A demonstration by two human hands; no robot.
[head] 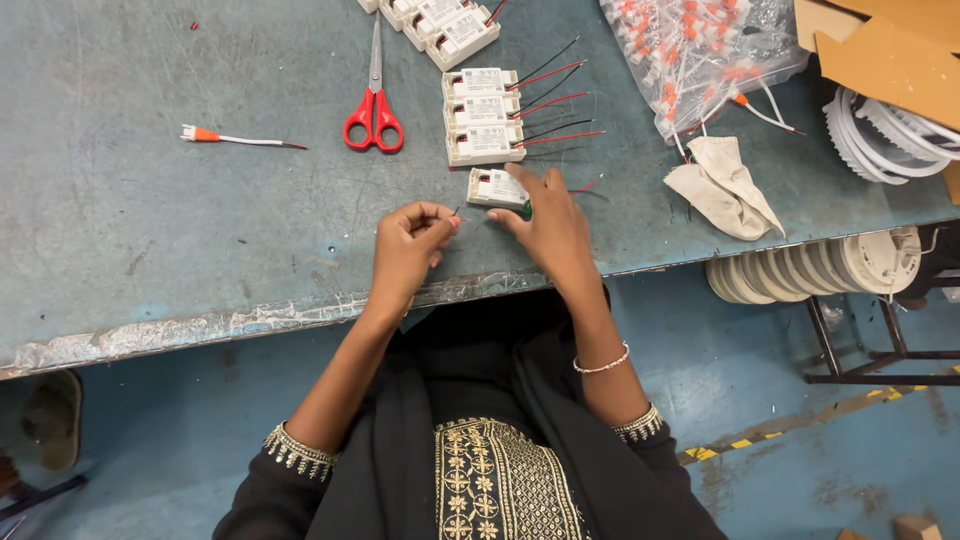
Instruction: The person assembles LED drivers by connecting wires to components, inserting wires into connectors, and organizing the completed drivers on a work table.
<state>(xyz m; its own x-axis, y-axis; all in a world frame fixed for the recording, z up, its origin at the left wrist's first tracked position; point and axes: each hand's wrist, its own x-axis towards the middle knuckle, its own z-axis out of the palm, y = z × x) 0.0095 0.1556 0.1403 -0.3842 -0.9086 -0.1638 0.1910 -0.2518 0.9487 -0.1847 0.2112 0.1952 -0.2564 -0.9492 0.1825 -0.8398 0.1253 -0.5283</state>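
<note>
Overhead view of a worker seated at a blue-grey bench [150,230]. Just above frame centre, the left hand [408,245] is curled nearly closed, thumb and forefinger pinched on the tip of a thin wire [458,212]; the wire is too fine to trace along its length. Beside it to the right, the right hand [553,228] lies half open over a small white module [496,187], forefinger stretched across the module's top and pressing it to the bench; a small green object at the thumb cannot be identified. The module sits near the bench's front edge, just below a stack of three like modules [483,113] whose red and black leads [560,100] fan out to the right. More modules [440,22] lie at the top edge of the frame. Left of the stack rest red-handled scissors [374,110], blades pointing up the frame, and further left, well apart, a single white lead with an orange connector [215,136]. At upper right, a clear bag [700,50] holds many orange-tipped leads; below it lies a crumpled cream cloth [725,185]. Coiled white cable [885,130] and cardboard [880,50] occupy the far right corner, with white round discs [810,265] racked under the bench edge.
</note>
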